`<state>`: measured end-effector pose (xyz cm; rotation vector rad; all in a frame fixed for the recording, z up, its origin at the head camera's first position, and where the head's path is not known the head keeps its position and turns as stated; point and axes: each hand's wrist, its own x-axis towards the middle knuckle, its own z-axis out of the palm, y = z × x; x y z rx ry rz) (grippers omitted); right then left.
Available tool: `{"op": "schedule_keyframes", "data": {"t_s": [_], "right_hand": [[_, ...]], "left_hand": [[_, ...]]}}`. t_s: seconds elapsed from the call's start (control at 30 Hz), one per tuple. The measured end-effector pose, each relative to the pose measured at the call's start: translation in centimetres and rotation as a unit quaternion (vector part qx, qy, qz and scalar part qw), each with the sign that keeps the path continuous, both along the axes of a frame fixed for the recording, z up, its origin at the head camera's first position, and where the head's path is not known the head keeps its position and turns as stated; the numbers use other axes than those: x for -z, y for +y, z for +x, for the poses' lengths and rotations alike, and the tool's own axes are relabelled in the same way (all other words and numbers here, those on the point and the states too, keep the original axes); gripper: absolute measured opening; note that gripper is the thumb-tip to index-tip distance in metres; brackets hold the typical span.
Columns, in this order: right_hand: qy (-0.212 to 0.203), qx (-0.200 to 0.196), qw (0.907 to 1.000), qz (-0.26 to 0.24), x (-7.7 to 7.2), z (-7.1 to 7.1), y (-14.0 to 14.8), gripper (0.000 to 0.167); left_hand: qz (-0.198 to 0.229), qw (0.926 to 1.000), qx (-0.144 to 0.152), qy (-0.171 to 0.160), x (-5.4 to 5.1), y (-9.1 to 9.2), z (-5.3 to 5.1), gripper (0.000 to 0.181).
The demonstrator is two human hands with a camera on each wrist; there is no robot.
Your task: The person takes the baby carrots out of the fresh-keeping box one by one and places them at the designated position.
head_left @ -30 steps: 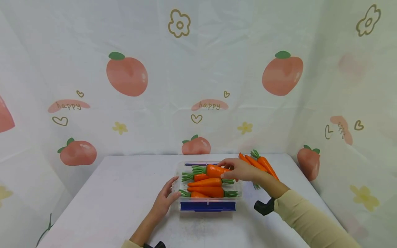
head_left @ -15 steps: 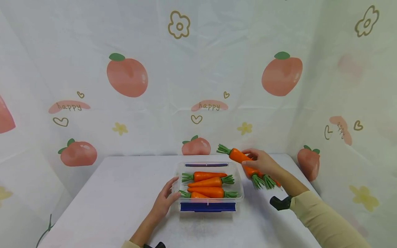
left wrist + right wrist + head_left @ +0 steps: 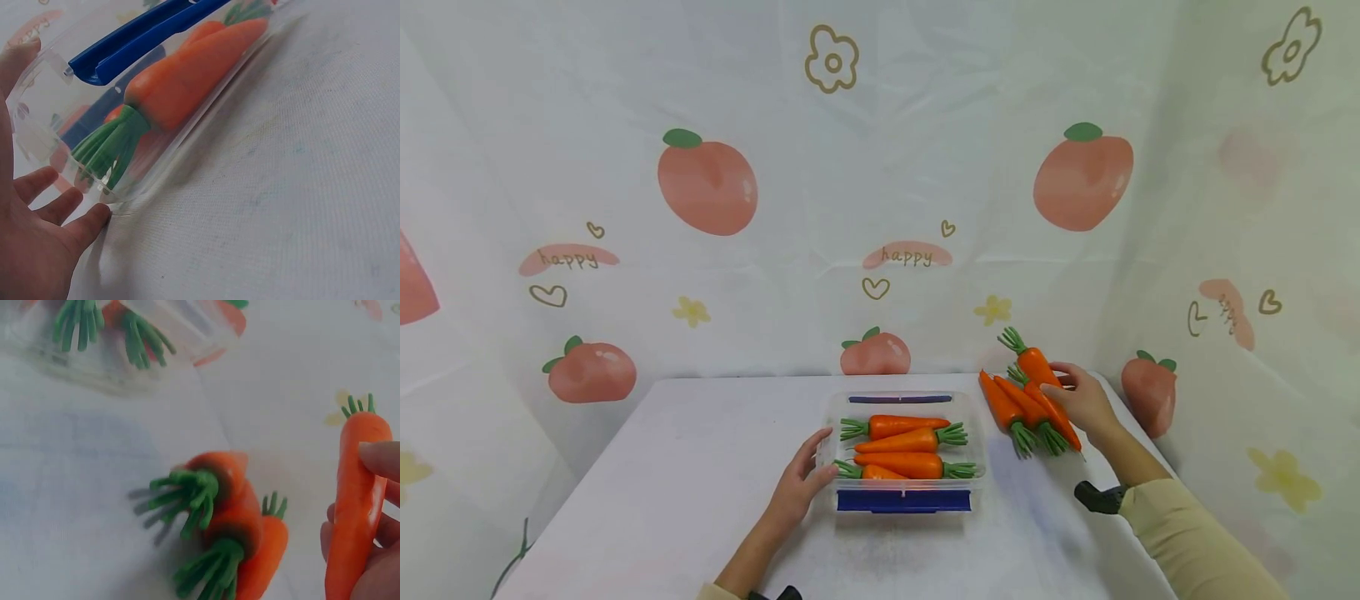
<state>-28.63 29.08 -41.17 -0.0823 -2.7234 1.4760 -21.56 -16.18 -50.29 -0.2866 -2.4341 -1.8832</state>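
My right hand (image 3: 1086, 404) holds a carrot (image 3: 1033, 363) at the table's back right, its green stalks pointing up and back. In the right wrist view, thumb and fingers grip this carrot (image 3: 357, 506) from both sides. Three carrots (image 3: 1000, 404) lie in a group beneath and beside it on the table. Near the middle, my left hand (image 3: 797, 483) rests against the left side of a clear plastic box (image 3: 904, 484) with blue clips. Its fingers are loosely spread along the wall in the left wrist view. Several carrots (image 3: 898, 462) lie crosswise inside the box, stalks facing both ways.
A white-covered table (image 3: 715, 450) carries everything. Behind and at the right stands a pale curtain (image 3: 880, 150) printed with fruit and flowers. A blue clip (image 3: 902, 501) hangs on the box's front side.
My right hand has lifted a carrot out of the box and carried it right, over the carrots on the table. The left hand and the box have stayed in place.
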Motion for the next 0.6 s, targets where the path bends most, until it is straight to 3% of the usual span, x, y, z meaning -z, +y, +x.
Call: {"op": "schedule_keyframes", "data": {"t_s": [0.17, 0.4, 0.6], "right_hand": [[0.005, 0.042, 0.999, -0.012, 2.0, -0.3, 1.8, 0.058], [-0.024, 0.105, 0.9935, -0.036, 3.8, -1.0, 3.2, 0.058], [-0.044, 0.135, 0.9898, -0.002, 5.2, -1.5, 4.1, 0.055]], "left_hand": [[-0.008, 1.0, -0.001, -0.001, 0.0, 0.0, 0.0, 0.06], [-0.005, 1.0, 0.003, -0.001, 0.0, 0.0, 0.0, 0.06], [-0.002, 1.0, -0.001, -0.004, -0.2, 0.0, 0.1, 0.06]]}}
